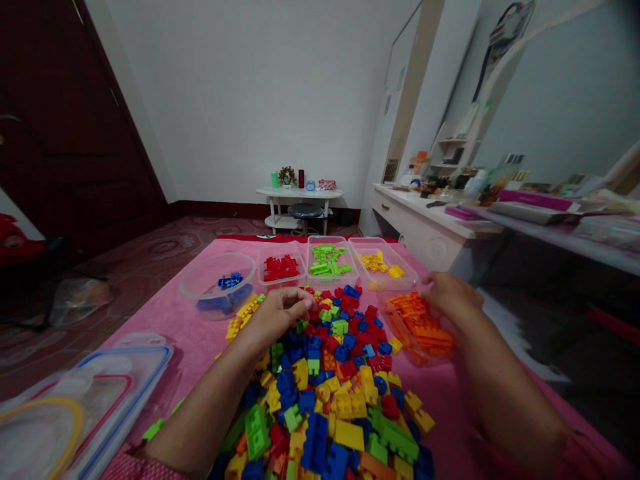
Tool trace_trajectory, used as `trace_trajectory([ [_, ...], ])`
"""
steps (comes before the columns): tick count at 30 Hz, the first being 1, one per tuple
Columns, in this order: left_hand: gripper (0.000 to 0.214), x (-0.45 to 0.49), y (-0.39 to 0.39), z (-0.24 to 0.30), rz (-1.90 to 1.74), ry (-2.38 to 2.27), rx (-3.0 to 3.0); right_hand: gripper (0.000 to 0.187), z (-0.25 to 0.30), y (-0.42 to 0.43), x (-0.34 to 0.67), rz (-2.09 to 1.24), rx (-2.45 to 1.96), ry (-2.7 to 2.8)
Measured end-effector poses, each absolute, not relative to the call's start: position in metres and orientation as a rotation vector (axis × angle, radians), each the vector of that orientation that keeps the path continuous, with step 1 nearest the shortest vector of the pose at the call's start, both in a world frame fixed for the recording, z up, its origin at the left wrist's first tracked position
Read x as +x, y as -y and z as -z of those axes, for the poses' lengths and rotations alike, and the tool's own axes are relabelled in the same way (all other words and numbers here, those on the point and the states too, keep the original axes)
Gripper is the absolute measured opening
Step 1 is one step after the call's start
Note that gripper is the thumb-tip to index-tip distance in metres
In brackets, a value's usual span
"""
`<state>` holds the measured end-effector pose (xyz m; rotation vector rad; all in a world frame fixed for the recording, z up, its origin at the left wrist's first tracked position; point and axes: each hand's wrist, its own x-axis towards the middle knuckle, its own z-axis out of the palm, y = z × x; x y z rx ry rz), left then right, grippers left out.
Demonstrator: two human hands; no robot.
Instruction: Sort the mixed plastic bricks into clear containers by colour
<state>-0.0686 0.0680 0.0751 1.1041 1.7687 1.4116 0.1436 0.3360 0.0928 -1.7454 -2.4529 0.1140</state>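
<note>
Head view, forward-down over bricks [330, 383]

On the cloth [197, 347], at clock centre, a heap of blocks [333, 373]. Around it, each with blocks inside: first tub [189, 288] at ten o'clock, second tub [270, 251] at eleven, third tub [348, 251] at twelve, fourth tub [395, 257] at one, fifth tub [424, 361] at two. Lids [95, 393] at nine. Off the cloth, stool [305, 211] before side table [300, 193] at twelve, dresser [435, 227] bearing bottles [475, 182] toward one.
</note>
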Motion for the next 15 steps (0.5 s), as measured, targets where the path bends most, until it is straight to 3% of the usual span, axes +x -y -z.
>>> trace_trajectory([
  [9, 0.023, -0.07, -0.066, -0.081, -1.595, -1.764, 1.043, 0.034, -0.113, -0.321, 0.136, -0.125, -1.239, 2.33],
  [15, 0.022, -0.074, -0.05, -0.114, -2.002, -1.688, 0.981, 0.025, -0.135, -0.198, 0.101, -0.534, -0.378, 2.539],
])
